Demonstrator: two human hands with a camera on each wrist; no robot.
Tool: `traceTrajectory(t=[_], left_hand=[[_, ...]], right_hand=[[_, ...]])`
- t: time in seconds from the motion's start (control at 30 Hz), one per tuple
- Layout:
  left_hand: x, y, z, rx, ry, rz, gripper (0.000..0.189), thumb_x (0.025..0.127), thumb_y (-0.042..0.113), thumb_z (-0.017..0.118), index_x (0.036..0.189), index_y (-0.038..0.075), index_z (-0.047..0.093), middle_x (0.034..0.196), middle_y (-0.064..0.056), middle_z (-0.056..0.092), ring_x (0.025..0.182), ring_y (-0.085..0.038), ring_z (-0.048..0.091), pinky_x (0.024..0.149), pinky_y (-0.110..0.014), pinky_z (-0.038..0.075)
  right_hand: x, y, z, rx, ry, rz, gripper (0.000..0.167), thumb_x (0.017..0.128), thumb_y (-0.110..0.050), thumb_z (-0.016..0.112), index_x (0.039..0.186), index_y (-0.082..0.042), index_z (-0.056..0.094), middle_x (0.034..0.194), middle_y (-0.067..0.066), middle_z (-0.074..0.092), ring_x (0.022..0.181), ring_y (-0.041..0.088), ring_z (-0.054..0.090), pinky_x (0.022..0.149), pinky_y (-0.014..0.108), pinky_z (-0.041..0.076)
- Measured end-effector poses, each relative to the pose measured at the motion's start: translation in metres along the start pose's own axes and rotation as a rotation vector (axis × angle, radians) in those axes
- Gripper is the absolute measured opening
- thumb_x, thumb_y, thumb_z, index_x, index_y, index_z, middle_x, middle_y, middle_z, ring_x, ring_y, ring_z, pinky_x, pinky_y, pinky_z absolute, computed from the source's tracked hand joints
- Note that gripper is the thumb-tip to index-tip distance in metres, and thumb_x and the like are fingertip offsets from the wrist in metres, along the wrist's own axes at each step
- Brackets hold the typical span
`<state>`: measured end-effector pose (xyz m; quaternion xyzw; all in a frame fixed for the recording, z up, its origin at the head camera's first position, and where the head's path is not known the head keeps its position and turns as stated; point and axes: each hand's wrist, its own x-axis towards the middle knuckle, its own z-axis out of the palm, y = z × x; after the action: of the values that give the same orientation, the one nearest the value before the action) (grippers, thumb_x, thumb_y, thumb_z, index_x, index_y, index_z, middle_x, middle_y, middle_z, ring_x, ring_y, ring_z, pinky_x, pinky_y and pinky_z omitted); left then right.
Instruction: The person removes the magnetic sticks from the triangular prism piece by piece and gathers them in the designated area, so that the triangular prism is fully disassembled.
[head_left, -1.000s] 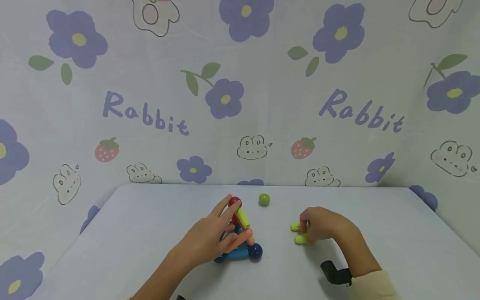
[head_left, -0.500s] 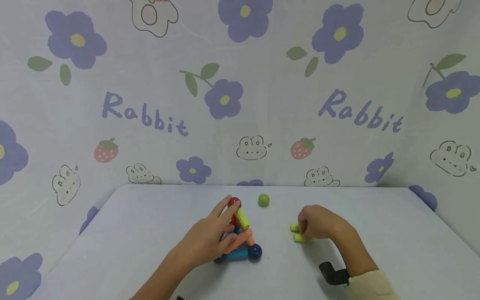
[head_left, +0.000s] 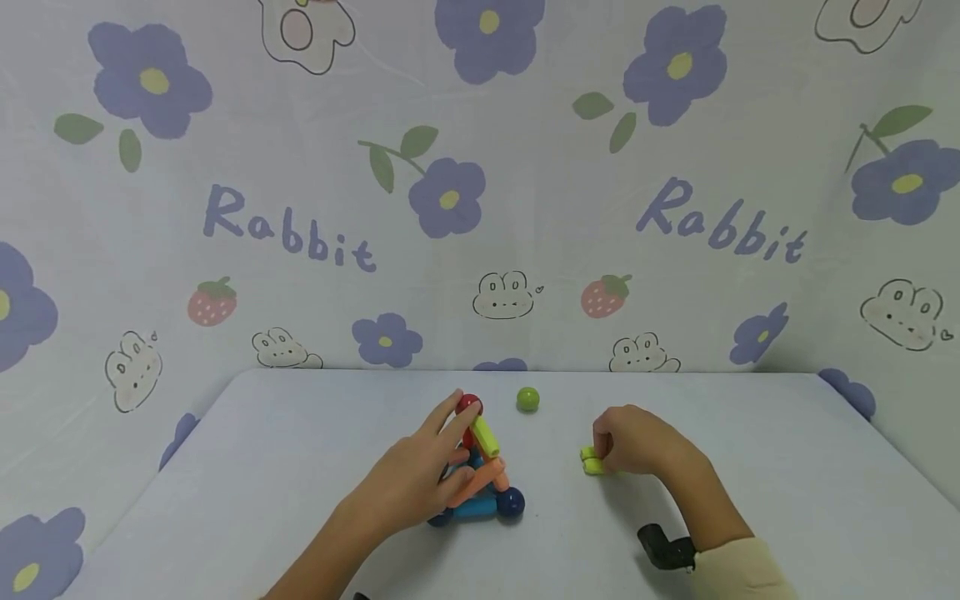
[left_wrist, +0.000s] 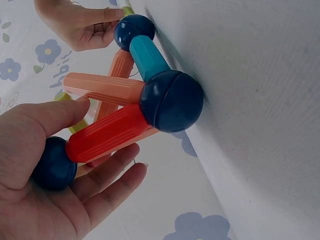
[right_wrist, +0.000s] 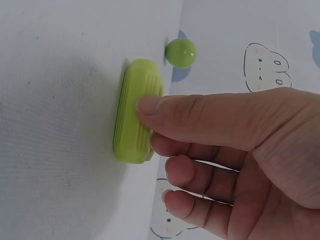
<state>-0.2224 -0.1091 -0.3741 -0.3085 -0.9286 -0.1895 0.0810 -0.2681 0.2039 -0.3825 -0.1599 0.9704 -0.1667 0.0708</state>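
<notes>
My left hand (head_left: 408, 479) grips a frame of magnetic sticks and balls, fingers spread round its upper part. A red ball (head_left: 469, 405) tops it under the fingertips, with a yellow-green stick (head_left: 485, 436) sloping down from it. Orange sticks (head_left: 477, 482), a blue stick (head_left: 475, 507) and navy balls (head_left: 511, 502) form the lower part. In the left wrist view the thumb lies by a red stick (left_wrist: 107, 134). Right of the frame, my right hand (head_left: 637, 440) pinches two loose yellow-green magnetic sticks (right_wrist: 131, 115) side by side on the table, its thumb pressed on the nearer one.
A loose green ball (head_left: 528, 399) sits near the table's back edge, between the frame and the right hand. The white table (head_left: 315, 417) ends at a flower-and-rabbit patterned cloth (head_left: 510, 250) behind it. A black wrist mount (head_left: 666, 550) is by the right sleeve.
My right hand has drawn the nearer yellow-green stick back against the farther one, closing the gap between them. The left hand and the frame keep their place.
</notes>
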Motion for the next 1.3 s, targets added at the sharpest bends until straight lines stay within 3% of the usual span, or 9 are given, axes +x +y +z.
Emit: traceTrajectory(t=[0.27,0.43,0.6,0.77,0.9,1.1,1.2,1.3], left_hand=[[0.0,0.001,-0.001,-0.011,-0.005,0.0,0.072,0.094,0.022,0.071,0.155,0.01,0.036,0.159,-0.018,0.029,0.098,-0.028,0.07,0.087,-0.04,0.056],[0.0,0.002,-0.002,-0.012,-0.017,-0.012,0.072,0.095,0.023,0.071,0.156,0.01,0.035,0.159,-0.018,0.029,0.099,-0.028,0.069,0.088,-0.041,0.056],[0.0,0.002,-0.002,-0.033,-0.029,-0.022,0.078,0.095,0.023,0.071,0.158,0.008,0.028,0.161,-0.017,0.026,0.096,-0.026,0.07,0.089,-0.04,0.055],[-0.001,0.001,-0.002,-0.064,-0.009,-0.002,0.087,0.094,0.021,0.073,0.158,0.004,0.018,0.161,-0.015,0.028,0.111,-0.025,0.066,0.095,-0.038,0.051],[-0.001,0.001,-0.002,-0.074,-0.008,0.007,0.082,0.096,0.02,0.071,0.157,0.001,0.02,0.161,-0.019,0.028,0.116,-0.03,0.063,0.096,-0.04,0.051],[-0.001,0.0,-0.001,-0.045,-0.007,0.015,0.074,0.097,0.019,0.068,0.156,0.0,0.028,0.161,-0.02,0.025,0.117,-0.031,0.063,0.094,-0.038,0.052],[0.0,0.0,-0.001,-0.022,0.004,0.029,0.074,0.096,0.019,0.069,0.156,-0.001,0.029,0.16,-0.02,0.027,0.118,-0.03,0.062,0.092,-0.037,0.053],[0.0,0.0,-0.001,-0.011,0.004,0.03,0.074,0.096,0.019,0.069,0.155,-0.001,0.03,0.16,-0.02,0.028,0.12,-0.03,0.061,0.093,-0.038,0.052]], right_hand=[[0.0,-0.001,-0.002,0.0,0.006,-0.033,0.018,0.077,0.002,0.08,0.075,-0.012,0.067,0.072,-0.003,0.058,0.071,0.017,0.052,0.065,0.035,0.049],[0.001,-0.014,-0.006,0.033,0.032,-0.158,0.01,0.084,-0.004,0.076,0.084,-0.013,0.071,0.072,-0.005,0.057,0.071,0.014,0.051,0.065,0.032,0.047],[0.002,-0.042,-0.003,0.167,0.132,-0.318,0.003,0.093,-0.013,0.071,0.09,-0.013,0.072,0.075,-0.01,0.06,0.07,0.01,0.053,0.062,0.028,0.049],[0.003,-0.076,0.012,0.345,0.255,-0.396,0.015,0.098,-0.025,0.067,0.103,-0.012,0.072,0.082,-0.01,0.065,0.074,0.011,0.058,0.063,0.028,0.052],[0.003,-0.096,0.026,0.395,0.322,-0.404,0.026,0.094,-0.028,0.073,0.112,-0.01,0.069,0.085,-0.008,0.067,0.073,0.009,0.059,0.062,0.026,0.053],[0.004,-0.102,0.032,0.369,0.443,-0.381,0.02,0.087,-0.01,0.077,0.107,-0.006,0.072,0.084,-0.006,0.069,0.072,0.007,0.059,0.065,0.027,0.055],[0.004,-0.098,0.03,0.307,0.475,-0.348,0.018,0.086,-0.003,0.076,0.103,-0.005,0.074,0.086,-0.004,0.07,0.072,0.008,0.059,0.064,0.026,0.055],[0.005,-0.094,0.029,0.189,0.438,-0.292,0.014,0.085,0.0,0.076,0.097,-0.006,0.076,0.086,-0.001,0.071,0.075,0.012,0.062,0.068,0.029,0.055]])
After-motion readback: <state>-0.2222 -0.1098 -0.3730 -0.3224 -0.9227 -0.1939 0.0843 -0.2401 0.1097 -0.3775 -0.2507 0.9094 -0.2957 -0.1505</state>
